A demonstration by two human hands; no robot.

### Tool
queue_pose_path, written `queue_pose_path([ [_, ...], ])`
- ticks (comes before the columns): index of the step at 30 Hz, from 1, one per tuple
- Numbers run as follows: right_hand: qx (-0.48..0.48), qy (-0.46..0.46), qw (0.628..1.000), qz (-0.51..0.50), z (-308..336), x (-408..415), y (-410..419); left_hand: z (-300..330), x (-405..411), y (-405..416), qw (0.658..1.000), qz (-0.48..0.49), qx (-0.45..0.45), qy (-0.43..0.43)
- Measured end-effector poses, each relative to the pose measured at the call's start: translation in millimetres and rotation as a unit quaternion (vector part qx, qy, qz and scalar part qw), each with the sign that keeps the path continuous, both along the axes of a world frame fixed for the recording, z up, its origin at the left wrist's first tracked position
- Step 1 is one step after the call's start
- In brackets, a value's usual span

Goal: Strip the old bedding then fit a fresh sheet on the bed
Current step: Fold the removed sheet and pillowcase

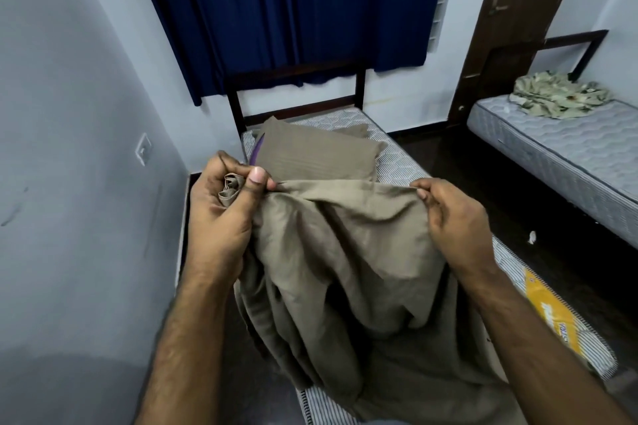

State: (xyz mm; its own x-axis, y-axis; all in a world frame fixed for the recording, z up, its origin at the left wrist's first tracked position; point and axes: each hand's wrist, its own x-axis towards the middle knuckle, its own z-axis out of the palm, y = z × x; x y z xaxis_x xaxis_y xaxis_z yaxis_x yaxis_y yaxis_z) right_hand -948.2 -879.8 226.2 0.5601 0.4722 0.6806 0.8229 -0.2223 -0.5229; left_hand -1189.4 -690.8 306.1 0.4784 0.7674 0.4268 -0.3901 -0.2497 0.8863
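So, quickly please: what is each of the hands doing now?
Left hand: closed, gripping a bunched edge of the brown sheet.
Right hand: closed, pinching the same sheet's edge.

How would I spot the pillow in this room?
Find the dark blue curtain on the far wall, then the bed's dark headboard below it. The pillow lies just beneath, flat and smooth in a taupe case, unlike the bunched sheet being held.

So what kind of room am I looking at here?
Most likely a shared bedroom, perhaps a hostel or dorm room. Two single beds show it: the near mattress with a pillow by its headboard, and a second bare mattress along the right wall.
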Motion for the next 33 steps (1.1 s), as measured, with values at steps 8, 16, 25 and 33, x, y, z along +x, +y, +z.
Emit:
queue_pose_path([
  [8, -0.031, 0.015, 0.997, -0.072, -4.2, 11.7, 8.1, -2.4, 0.4, -6.4, 0.997, -0.057, 0.044, 0.037],
  [16, 0.009, 0.081, 0.995, -0.06, -2.4, 13.4, 11.7, 3.8, -4.2, -23.0, 0.965, -0.195, 0.147, 0.091],
  [25, -0.068, 0.186, 0.955, 0.221, 27.8, -8.0, 3.1, -22.3, -0.3, 29.5, 0.832, 0.151, 0.326, 0.423],
  [33, -0.068, 0.285, 0.868, 0.402, 52.4, -25.0, -2.8, -41.8, 4.3, 35.6, 0.911, 0.069, 0.219, 0.341],
])
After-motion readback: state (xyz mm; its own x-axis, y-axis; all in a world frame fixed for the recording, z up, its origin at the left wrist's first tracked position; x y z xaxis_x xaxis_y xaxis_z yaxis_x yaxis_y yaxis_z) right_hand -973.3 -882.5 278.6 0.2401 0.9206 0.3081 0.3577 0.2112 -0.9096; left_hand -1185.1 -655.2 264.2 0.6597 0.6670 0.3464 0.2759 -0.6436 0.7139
